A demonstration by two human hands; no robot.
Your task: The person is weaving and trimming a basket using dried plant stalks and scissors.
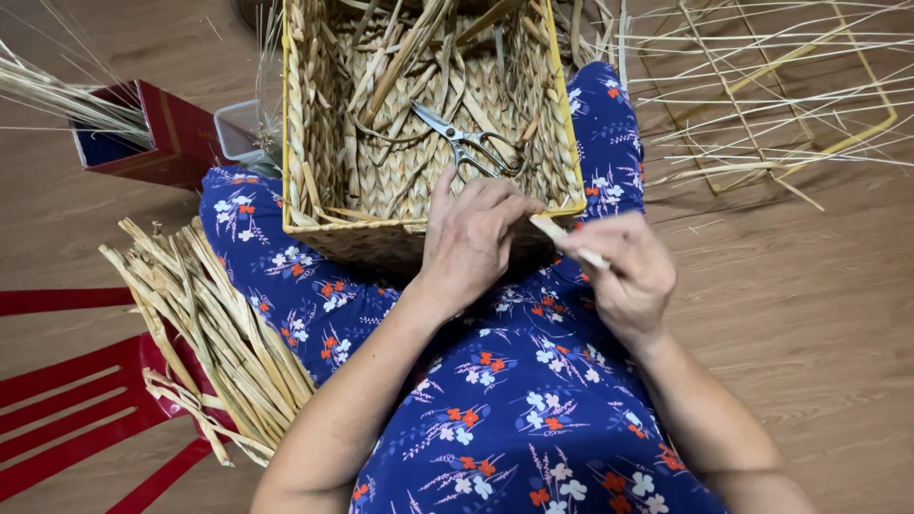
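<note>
A rectangular woven straw basket [314, 181] with a yellow wire rim rests on my lap, its near edge toward me. My left hand [473, 236] lies on that near rim, its fingers pinching one end of a pale straw strand [564, 238]. My right hand [628, 271], just to the right, grips the same strand between thumb and fingers. Metal scissors [466, 143] lie inside the basket on its woven bottom, just beyond my left hand.
A bundle of dried straw strips [214, 333] lies at my left on a red chair [76, 409]. A red box [157, 133] holding thin stalks and a small white container [236, 128] stand at the far left. A yellow wire frame [819, 143] under loose stalks lies on the wooden floor at the right.
</note>
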